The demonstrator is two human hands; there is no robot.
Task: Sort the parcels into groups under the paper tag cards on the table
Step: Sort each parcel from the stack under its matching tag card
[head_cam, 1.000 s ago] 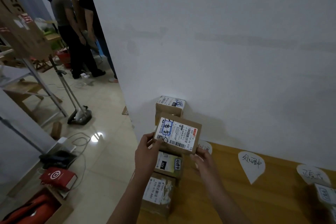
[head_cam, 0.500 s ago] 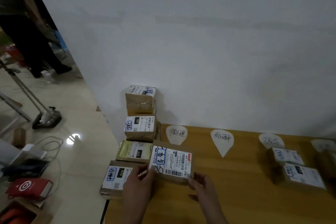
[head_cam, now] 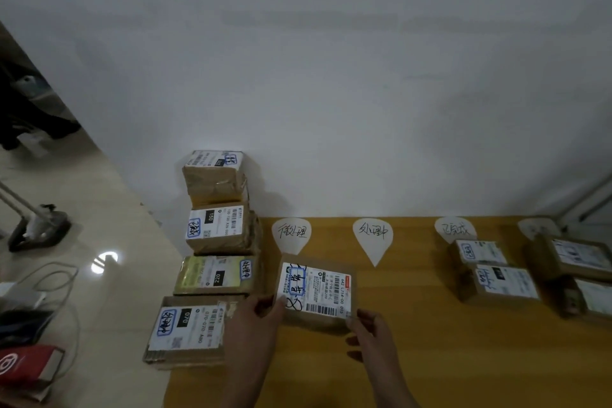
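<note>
Parcel (head_cam: 316, 291) is clamped at its near corners by left hand (head_cam: 255, 318) and right hand (head_cam: 371, 329), flat on desk (head_cam: 430, 358). First tag card (head_cam: 291, 233) lies at 12 o'clock, partly overlapped; it could be covered by further pushing.

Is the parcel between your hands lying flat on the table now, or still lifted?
Flat, as far as I can tell: the parcel lies label-up on the table below the leftmost tag card, both hands at its near corners.

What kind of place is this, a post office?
Probably an ordinary room set up for sorting mail, not a real depot: labelled cardboard parcels lined up on a wooden table, handwritten paper tag cards along a plain wall, tiled floor beside.
</note>
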